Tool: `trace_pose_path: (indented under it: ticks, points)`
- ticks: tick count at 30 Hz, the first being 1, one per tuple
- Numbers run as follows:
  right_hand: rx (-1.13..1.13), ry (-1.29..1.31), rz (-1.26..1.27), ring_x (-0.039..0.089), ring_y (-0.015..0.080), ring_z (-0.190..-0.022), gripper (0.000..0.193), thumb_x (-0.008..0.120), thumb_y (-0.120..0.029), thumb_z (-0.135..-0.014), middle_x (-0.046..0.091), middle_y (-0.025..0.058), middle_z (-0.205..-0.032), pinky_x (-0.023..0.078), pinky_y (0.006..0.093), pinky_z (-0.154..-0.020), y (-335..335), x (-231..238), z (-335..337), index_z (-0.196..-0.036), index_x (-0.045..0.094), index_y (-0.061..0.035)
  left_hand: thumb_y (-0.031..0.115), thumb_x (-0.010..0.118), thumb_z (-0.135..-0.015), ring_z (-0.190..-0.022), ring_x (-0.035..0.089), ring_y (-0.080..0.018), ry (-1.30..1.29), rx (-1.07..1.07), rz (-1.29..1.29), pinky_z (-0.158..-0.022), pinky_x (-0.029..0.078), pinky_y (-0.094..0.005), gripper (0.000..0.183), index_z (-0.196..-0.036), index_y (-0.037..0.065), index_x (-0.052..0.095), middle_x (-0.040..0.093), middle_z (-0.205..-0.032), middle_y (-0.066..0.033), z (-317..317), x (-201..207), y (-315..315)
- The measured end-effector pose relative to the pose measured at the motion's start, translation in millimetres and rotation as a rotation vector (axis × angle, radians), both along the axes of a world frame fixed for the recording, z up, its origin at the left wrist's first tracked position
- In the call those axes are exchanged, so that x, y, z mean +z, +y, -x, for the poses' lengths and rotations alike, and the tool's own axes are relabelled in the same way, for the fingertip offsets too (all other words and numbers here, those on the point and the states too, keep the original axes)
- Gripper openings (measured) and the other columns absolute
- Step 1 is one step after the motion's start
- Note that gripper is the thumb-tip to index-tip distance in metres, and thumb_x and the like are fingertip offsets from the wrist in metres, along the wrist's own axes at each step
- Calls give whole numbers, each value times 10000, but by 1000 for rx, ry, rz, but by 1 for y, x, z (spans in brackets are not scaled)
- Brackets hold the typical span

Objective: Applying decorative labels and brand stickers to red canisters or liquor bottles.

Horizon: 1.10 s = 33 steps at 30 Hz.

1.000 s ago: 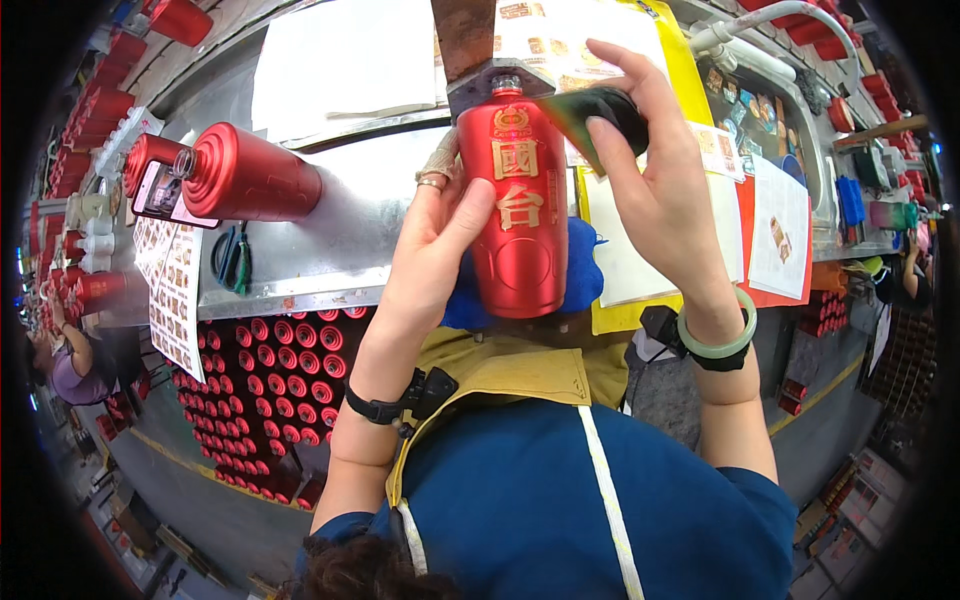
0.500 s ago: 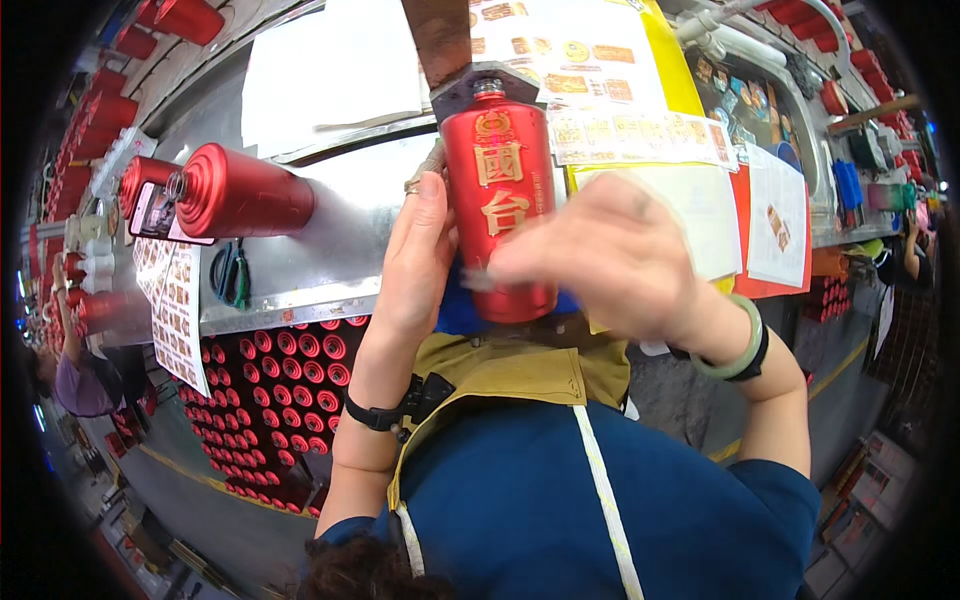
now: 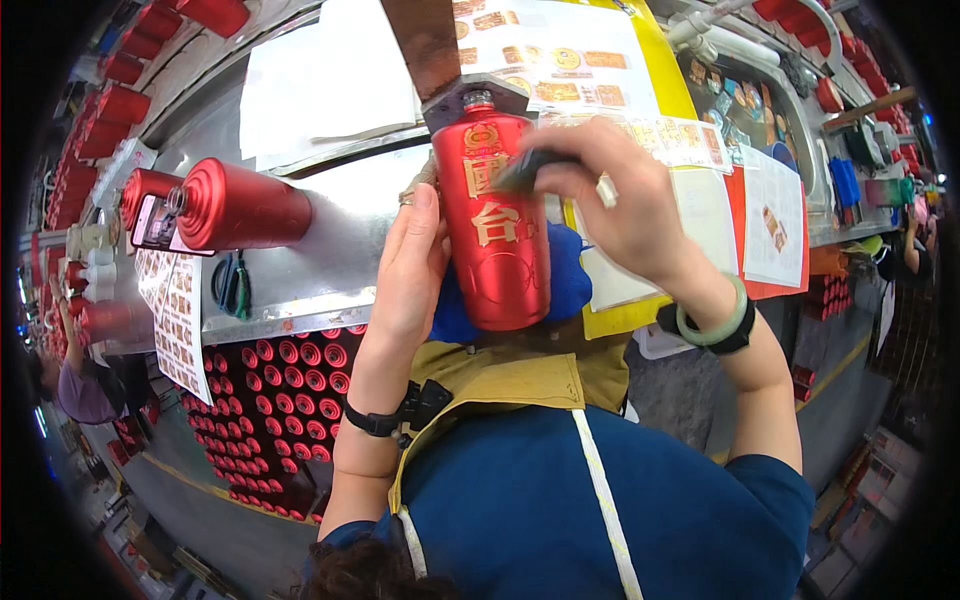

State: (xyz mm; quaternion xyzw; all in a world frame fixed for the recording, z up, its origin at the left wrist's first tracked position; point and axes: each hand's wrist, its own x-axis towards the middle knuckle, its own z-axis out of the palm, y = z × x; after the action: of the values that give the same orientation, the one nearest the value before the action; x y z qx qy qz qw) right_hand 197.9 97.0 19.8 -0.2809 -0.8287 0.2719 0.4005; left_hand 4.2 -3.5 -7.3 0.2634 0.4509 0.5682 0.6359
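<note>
left hand [image 3: 412,265] grip: closed around upright red bottle [image 3: 495,225] | right hand [image 3: 620,205] grip: pinching dark cloth [image 3: 525,170] against bottle's front | steel surface [image 3: 350,215] behind

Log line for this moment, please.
left hand: steadies red bottle | right hand: presses dark pad on bottle | blue cloth behind

I am seeing a brightly, evenly lit scene through my fisheye view. Black corners are framing the picture, and straight edges are bending near the rim. The metal bench [image 3: 330,250] is glaring white, the red bottle [image 3: 495,225] is glinting, and the right hand [image 3: 610,195] is blurring slightly.
</note>
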Motion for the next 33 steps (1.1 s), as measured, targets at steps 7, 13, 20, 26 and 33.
trace_pose_path:
  ticks: [7, 13, 20, 26, 33]
  points:
    - [347, -226, -648, 654, 166, -805, 248, 675, -133, -862, 721, 26, -956, 527, 323, -715, -2, 17, 13, -1096, 753, -151, 579, 313, -1100, -1307, 559, -234, -98, -1, 17, -1118, 426, -403, 720, -1525, 5, 393, 554, -1448, -139, 4, -12, 2]
    - [-8, -479, -573, 635, 254, -842, 283, 690, -120, -812, 680, 42, -917, 529, 347, -768, 31, 37, 48, -1094, 714, -117, 592, 278, -1098, -1422, 465, -298, 56, 110, -88, -1172, 389, -442, 767, -1558, -19, 329, 429, -1562, -200, 10, -15, 3]
    - [-125, -231, -655, 663, 304, -890, 243, 736, -85, -846, 700, 87, -935, 528, 411, -776, 59, 67, 32, -1087, 705, -84, 298, 770, -904, -1471, 401, -420, 1085, -149, -634, -1177, 378, -456, 697, -1516, 93, 507, 244, -1662, -264, 25, -12, 9]
    - [-247, -193, -253, 692, 308, -890, 238, 718, -22, -883, 717, 131, -966, 531, 375, -784, 36, 64, 6, -1120, 707, -41, 238, 874, -744, -1215, 630, -418, 1132, -20, -696, -968, 553, -435, 613, -1312, 87, 703, 441, -1556, -262, 33, -20, 24]
    - [-338, -199, -133, 719, 253, -904, 252, 712, -13, -916, 735, 147, -1001, 541, 339, -803, 21, 52, -11, -1167, 710, -30, 276, 867, -750, -1027, 661, -342, 1231, -27, -747, -868, 564, -424, 597, -1282, 58, 709, 551, -1431, -194, 42, -15, 36]
